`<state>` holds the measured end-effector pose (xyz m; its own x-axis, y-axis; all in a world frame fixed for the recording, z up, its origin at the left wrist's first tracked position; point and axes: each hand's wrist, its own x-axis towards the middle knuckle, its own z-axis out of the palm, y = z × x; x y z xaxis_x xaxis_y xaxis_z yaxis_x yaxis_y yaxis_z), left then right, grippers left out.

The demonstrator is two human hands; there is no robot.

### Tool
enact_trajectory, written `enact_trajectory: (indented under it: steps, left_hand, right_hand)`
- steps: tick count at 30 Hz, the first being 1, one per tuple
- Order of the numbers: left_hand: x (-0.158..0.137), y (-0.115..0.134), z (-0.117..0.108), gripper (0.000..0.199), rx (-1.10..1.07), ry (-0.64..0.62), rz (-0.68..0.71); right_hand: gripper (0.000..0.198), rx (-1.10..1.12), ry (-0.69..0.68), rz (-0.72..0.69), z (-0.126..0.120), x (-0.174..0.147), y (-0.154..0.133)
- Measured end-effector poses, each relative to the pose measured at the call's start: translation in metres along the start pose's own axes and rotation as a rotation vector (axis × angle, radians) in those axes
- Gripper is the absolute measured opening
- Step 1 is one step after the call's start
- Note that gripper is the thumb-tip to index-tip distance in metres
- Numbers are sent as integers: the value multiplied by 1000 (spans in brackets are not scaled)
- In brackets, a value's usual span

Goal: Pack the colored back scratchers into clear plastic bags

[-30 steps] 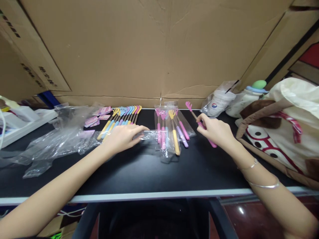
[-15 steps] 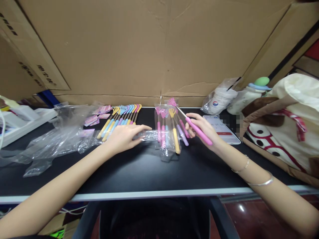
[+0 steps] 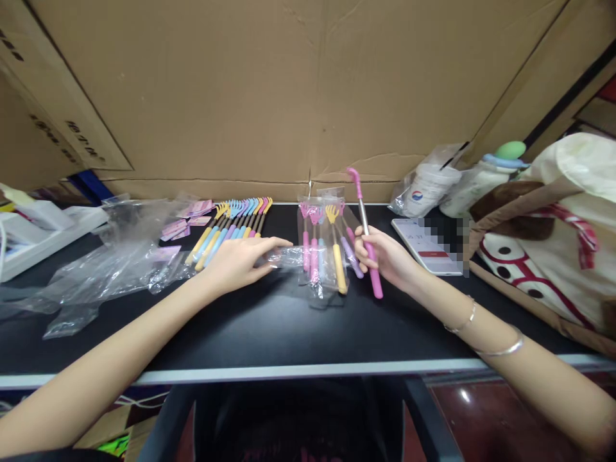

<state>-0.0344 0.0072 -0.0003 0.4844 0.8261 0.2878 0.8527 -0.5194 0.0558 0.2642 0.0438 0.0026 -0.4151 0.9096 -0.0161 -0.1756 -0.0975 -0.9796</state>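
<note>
My right hand [image 3: 387, 256] is closed around the handle of a pink back scratcher [image 3: 373, 273], which stands almost upright with its curved pink head at the top. Between the thumb and fingers of my left hand [image 3: 240, 260] is the end of a clear plastic bag [image 3: 289, 256]. The rest of that bag reaches right, over bagged back scratchers [image 3: 314, 253] in pink, blue and purple. A yellow back scratcher [image 3: 338, 256] lies among them. Behind my left hand is a row of several unbagged back scratchers [image 3: 235, 224] with coloured handles.
Loose clear bags [image 3: 110, 256] and small pink cards [image 3: 178, 228] cover the left of the black table [image 3: 269, 333]. A white power strip [image 3: 62, 234] is far left. On the right are a phone [image 3: 418, 240], a bagged cup [image 3: 426, 189], a bottle [image 3: 481, 186] and a cloth bag [image 3: 543, 256].
My right hand has turned the pink back scratcher from slanting to nearly upright, its head now clear of the bagged ones. My left hand stays at the plastic bag.
</note>
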Motion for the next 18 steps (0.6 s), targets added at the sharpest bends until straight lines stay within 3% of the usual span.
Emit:
enact_trajectory:
  steps: [3, 9, 18]
  left_hand:
    - [0, 0, -1, 43, 19, -7, 1]
    - [0, 0, 0, 44, 37, -16, 13]
    - [0, 2, 0, 35, 18, 18, 13]
  right_hand:
    - [9, -38, -22, -42, -1, 1, -1]
    - [27, -99, -47, -50, -1, 0, -3]
    - [25, -212, -49, -82, 2, -1, -4]
